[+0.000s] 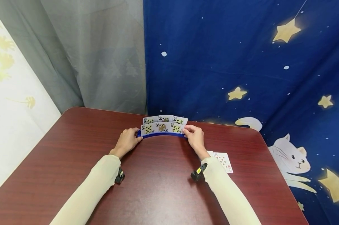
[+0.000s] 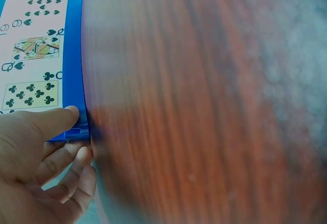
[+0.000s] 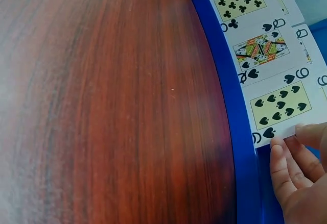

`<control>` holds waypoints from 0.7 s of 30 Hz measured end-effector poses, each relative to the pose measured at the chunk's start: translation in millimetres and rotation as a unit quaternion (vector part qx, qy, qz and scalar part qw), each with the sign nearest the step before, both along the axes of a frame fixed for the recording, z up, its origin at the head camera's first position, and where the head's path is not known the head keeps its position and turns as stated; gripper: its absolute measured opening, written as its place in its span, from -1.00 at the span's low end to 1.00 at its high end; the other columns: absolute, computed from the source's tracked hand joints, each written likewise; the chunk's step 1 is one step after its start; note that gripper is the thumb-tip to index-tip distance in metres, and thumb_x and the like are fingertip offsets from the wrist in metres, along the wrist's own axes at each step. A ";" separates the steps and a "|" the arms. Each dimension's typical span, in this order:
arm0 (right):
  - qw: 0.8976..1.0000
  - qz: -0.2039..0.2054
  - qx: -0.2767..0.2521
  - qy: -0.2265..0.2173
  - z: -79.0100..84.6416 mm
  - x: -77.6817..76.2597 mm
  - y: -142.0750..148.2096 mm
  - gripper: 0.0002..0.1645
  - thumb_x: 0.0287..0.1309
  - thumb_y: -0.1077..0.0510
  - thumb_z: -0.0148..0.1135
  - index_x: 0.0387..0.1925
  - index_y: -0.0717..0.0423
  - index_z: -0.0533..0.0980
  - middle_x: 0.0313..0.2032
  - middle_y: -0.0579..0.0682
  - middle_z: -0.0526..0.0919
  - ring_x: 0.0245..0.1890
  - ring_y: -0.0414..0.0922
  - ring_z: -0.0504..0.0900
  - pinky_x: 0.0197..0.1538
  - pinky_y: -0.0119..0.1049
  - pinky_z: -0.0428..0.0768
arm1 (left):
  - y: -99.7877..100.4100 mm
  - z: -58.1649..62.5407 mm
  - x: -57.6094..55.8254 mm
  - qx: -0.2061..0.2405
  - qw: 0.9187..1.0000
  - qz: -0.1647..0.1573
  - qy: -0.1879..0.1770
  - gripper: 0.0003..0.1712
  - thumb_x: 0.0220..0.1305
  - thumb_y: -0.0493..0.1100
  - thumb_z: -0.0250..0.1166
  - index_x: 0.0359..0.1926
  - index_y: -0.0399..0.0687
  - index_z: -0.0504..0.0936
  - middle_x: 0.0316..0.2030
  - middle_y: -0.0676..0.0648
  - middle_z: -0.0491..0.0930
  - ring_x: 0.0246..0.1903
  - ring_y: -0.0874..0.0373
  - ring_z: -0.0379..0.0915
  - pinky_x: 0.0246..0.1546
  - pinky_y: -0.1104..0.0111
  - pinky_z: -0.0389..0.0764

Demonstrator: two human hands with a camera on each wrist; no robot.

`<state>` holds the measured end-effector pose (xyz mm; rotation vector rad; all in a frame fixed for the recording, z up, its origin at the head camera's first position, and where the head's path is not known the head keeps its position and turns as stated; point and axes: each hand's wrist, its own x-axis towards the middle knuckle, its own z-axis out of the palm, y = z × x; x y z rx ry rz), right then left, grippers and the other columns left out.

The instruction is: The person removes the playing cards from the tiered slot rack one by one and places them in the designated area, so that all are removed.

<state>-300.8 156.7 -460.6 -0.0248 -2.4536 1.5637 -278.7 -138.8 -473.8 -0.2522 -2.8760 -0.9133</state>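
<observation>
A curved blue card holder (image 1: pixel 161 134) stands at the far side of the table with two rows of playing cards upright in it. Its front row shows an eight of clubs (image 3: pixel 240 4), a queen of spades (image 3: pixel 261 48) and a nine of spades (image 3: pixel 280 104). Behind them is a second row (image 1: pixel 165 118), partly covered. My left hand (image 1: pixel 126 140) grips the holder's left end, thumb on the front edge. At the other end, my right hand (image 1: pixel 195 137) pinches the outer edge of the nine of spades between thumb and fingers.
An eight of hearts (image 1: pixel 225 162) lies face up on the reddish-brown table (image 1: pixel 155 187), next to another card (image 1: pixel 210 153) mostly hidden by my right forearm. A grey curtain (image 1: pixel 110 62) and a blue starry curtain (image 1: pixel 203 62) hang close behind the table's far edge.
</observation>
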 end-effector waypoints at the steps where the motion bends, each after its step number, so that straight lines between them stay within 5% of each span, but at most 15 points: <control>1: 1.000 -0.002 0.001 0.004 0.7 0.1 0.2 -0.86 0.15 0.26 0.40 -0.24 0.23 0.72 -0.31 0.17 0.77 -0.32 0.10 0.76 -0.33 -0.48 0.64 | 0.3 0.2 0.1 0.000 1.000 -0.001 0.000 -0.58 0.25 -0.17 0.39 0.05 -0.36 0.60 -0.24 -0.25 0.67 -0.32 0.00 0.55 -0.24 0.11 0.58; 11: 1.000 0.015 -0.003 0.015 16.7 7.1 16.0 -0.83 0.15 0.22 0.41 -0.23 0.23 0.72 -0.29 0.19 0.76 -0.27 0.12 0.75 -0.34 -0.46 0.64 | 1.8 1.3 0.5 -0.006 1.000 -0.002 0.003 -0.56 0.25 -0.17 0.39 0.06 -0.37 0.60 -0.23 -0.26 0.68 -0.31 -0.02 0.57 -0.22 0.09 0.59; 18: 0.999 0.038 -0.021 -0.020 26.5 19.5 47.7 -0.80 0.23 0.26 0.33 -0.17 0.35 0.66 -0.27 0.22 0.75 -0.36 -0.26 0.67 -0.26 -0.28 0.69 | 0.5 1.2 0.6 0.000 1.000 -0.003 0.004 -0.58 0.26 -0.18 0.38 0.05 -0.38 0.59 -0.21 -0.28 0.68 -0.31 -0.02 0.57 -0.23 0.10 0.60; 21: 0.998 0.034 -0.031 -0.037 25.8 25.9 64.1 -0.77 0.25 0.26 0.30 -0.13 0.38 0.64 -0.32 0.15 0.74 -0.38 -0.26 0.65 -0.26 -0.27 0.69 | 0.1 0.3 0.8 0.002 1.000 -0.003 0.001 -0.58 0.27 -0.19 0.37 0.05 -0.38 0.59 -0.22 -0.28 0.68 -0.31 -0.01 0.57 -0.23 0.11 0.60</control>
